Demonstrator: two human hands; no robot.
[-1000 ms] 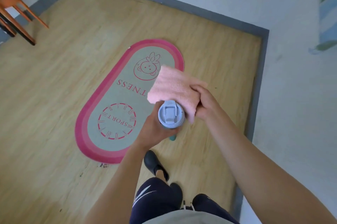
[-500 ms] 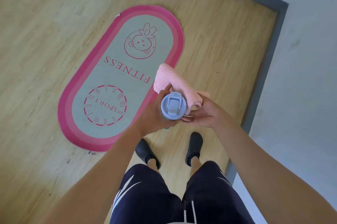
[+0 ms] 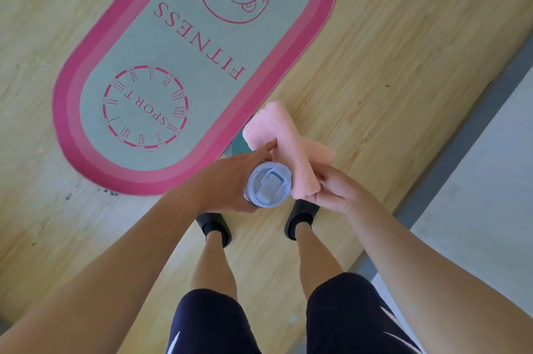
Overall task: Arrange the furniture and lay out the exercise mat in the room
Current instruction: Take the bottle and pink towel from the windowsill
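The oval exercise mat with a pink border and a grey-green middle (image 3: 184,65) is lying flat on the light wooden floor (image 3: 389,50), in the left and upper part of the view. The words SPORT and FITNESS and a cartoon face are printed on it in pink. Its near end is lying just beside the person's feet in black shoes (image 3: 215,228).

The left hand (image 3: 230,180) is wrapping its fingers around a tall bottle with a pale blue flip lid (image 3: 268,183), and the camera is looking down on the lid. The folded pink towel (image 3: 284,148) is touching the right side of the bottle. The right hand (image 3: 331,190) is pinching the lower end of this towel between thumb and fingers. A grey baseboard (image 3: 461,137) is running along the white wall (image 3: 496,166) on the right.
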